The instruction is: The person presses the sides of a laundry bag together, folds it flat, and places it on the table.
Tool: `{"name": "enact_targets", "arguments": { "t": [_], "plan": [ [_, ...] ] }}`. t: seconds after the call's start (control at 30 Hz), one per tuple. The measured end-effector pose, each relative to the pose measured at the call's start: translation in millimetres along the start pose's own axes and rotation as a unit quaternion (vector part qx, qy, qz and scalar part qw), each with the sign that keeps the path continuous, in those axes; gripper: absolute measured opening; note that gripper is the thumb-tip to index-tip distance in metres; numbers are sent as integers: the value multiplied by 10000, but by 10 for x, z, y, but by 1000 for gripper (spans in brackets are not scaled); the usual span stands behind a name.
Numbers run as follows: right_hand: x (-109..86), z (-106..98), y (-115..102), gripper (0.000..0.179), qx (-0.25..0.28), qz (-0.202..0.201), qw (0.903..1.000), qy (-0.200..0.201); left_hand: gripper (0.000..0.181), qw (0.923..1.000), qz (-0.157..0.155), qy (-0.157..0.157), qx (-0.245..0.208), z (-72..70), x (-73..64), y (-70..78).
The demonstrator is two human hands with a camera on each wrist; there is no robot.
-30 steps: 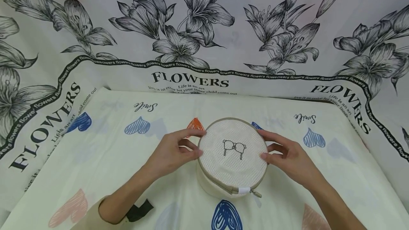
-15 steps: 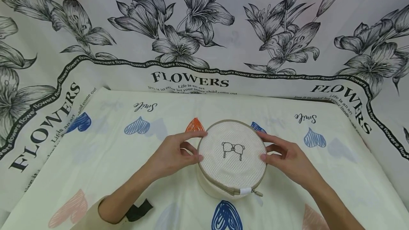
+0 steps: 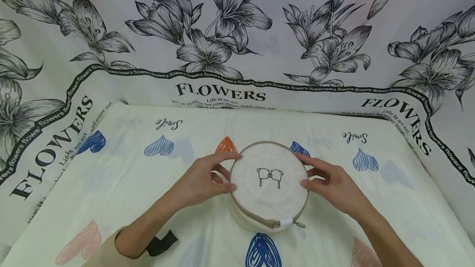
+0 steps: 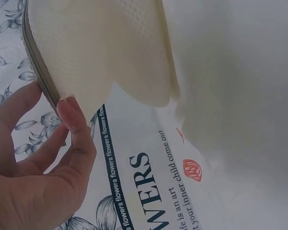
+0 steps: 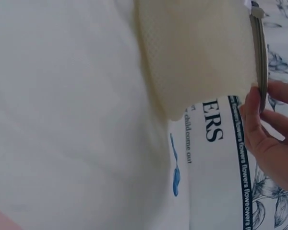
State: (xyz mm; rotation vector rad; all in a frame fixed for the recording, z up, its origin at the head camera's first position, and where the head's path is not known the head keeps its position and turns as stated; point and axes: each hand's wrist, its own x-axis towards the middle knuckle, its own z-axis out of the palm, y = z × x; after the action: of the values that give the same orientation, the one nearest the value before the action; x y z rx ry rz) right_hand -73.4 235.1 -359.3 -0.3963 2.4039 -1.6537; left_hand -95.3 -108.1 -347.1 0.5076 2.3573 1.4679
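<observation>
A round, cream mesh laundry bag (image 3: pixel 269 199) stands on the table, its lid facing up with a line drawing of a bra on it. A taupe zipper runs round the lid's rim, and the zipper pull (image 3: pixel 299 224) lies at the front right beside a white tab. On the left side of the rim, my left hand (image 3: pixel 202 178) pinches the edge between thumb and fingers. My right hand (image 3: pixel 334 182) grips the opposite edge in the same way. In both wrist views the bag's soft mesh wall (image 4: pixel 81 52) hangs below the zipper band (image 5: pixel 260 57).
A pale tablecloth (image 3: pixel 122 193) printed with hearts and "Smile" covers the table. Behind it hangs a white cloth (image 3: pixel 148 57) with black flower drawings. A black patch (image 3: pixel 162 244) shows beside the left sleeve (image 3: pixel 115 252).
The bag's lid has shifted slightly toward the person and a little to the left. Both hands keep their hold on the rim, moving slightly with it.
</observation>
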Motion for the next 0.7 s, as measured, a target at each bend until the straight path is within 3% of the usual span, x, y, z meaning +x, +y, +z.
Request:
{"name": "enact_targets", "arguments": {
  "t": [0.27, 0.7],
  "plan": [
    [27, -9, 41, 62, -172, 71, 9998, -88, 70, 9997, 143, -157, 79, 9, 32, -43],
    [24, 22, 74, 73, -232, 271, 9986, -389, 59, 9997, 132, 43, 177, 46, 51, -98]
  ]
}}
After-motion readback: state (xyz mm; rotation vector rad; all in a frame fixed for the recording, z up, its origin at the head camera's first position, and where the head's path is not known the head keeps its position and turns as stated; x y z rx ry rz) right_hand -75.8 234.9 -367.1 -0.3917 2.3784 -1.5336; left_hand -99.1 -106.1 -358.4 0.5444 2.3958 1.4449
